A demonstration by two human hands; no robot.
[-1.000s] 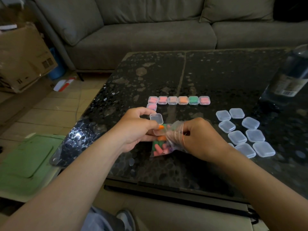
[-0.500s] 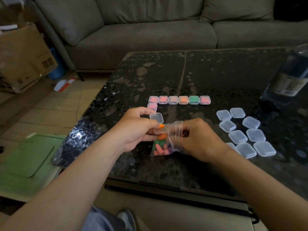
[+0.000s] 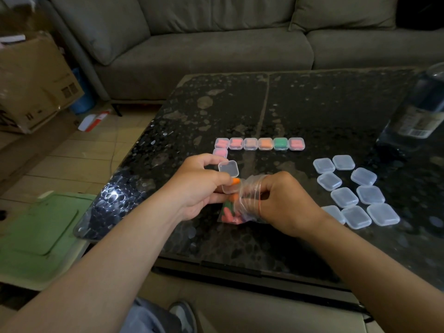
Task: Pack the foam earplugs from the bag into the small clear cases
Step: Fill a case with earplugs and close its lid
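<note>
My left grip (image 3: 199, 188) pinches the open case (image 3: 228, 171); just right of the case, my right grip (image 3: 286, 203) clutches the bag (image 3: 240, 212), with an orange earplug (image 3: 236, 180) at the case's rim.

open clear case (image 3: 228, 173) | orange earplug (image 3: 236, 180) inside | bag (image 3: 242, 203) beneath

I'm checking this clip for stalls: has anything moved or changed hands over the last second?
Nothing visibly changed. The left hand still holds the open clear case with the orange earplug at its edge. The right hand still grips the bag. The filled cases and empty cases lie where they were.
</note>
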